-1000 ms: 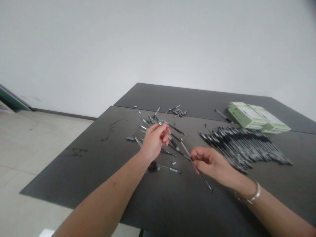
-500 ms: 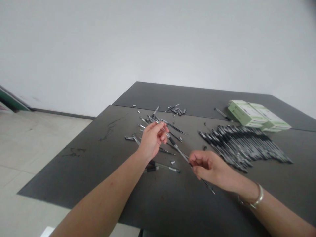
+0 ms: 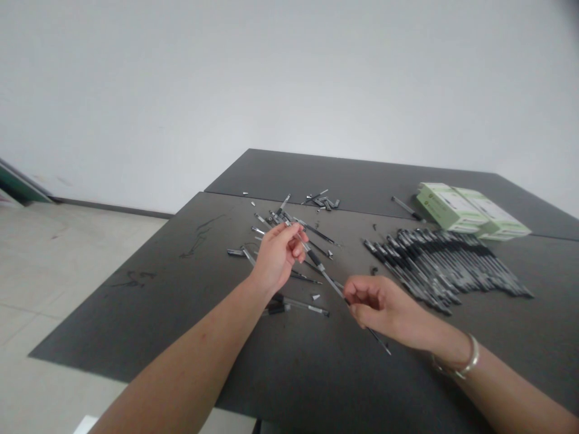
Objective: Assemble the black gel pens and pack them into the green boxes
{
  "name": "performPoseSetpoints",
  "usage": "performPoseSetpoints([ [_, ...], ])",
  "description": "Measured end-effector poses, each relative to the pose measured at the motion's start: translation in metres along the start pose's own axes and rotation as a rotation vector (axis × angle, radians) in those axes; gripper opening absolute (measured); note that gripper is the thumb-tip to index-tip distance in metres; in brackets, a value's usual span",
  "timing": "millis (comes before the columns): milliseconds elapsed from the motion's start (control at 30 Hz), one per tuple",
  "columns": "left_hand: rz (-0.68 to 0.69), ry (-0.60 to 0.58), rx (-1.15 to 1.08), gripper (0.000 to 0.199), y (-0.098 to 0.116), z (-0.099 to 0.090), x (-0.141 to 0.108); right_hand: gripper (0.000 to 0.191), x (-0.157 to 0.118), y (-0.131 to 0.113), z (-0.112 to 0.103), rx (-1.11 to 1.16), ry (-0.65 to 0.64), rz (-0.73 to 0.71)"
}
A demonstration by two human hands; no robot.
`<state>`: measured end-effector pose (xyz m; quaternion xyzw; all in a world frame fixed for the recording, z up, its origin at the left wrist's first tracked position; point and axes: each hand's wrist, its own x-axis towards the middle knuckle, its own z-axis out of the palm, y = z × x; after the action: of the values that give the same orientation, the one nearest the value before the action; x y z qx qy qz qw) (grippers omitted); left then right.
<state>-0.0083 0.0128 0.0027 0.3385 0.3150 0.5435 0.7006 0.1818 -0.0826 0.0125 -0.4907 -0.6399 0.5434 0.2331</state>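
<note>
**Refill (image 3: 333, 284) brought end to end with pen barrel (image 3: 313, 258)**

At the left of the bench (image 3: 113, 325), dark streaks (image 3: 199, 234) are seen. Loose pen parts (image 3: 283, 205) are strewn around the left hand (image 3: 277, 253); at least three white tips (image 3: 315, 296) are made out, the rest being too overlapped to be counted. One barrel is pinched above the bench in the left hand's closed grip. The gap seen a second ago is now closed: the refill's upper end is met by the barrel's lower mouth, so the joining is judged to be under way, though its depth cannot be told. The single refill is gripped mid-length, finger and thumb closed, by the right hand (image 3: 384, 308). Farther right, one lone pen (image 3: 404, 206), a fanned row of pens (image 3: 443, 265), too dense to be counted, and two green-and-white boxes (image 3: 446, 206) are seen.
</note>
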Motion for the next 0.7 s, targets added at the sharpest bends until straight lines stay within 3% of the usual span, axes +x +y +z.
performPoseSetpoints([
  [700, -0.001, -0.012, -0.01, 0.013, -0.0001, -0.0009, 0.0004, 0.007, 0.0005, 0.0008, -0.0012, 0.001, 0.026, 0.002],
])
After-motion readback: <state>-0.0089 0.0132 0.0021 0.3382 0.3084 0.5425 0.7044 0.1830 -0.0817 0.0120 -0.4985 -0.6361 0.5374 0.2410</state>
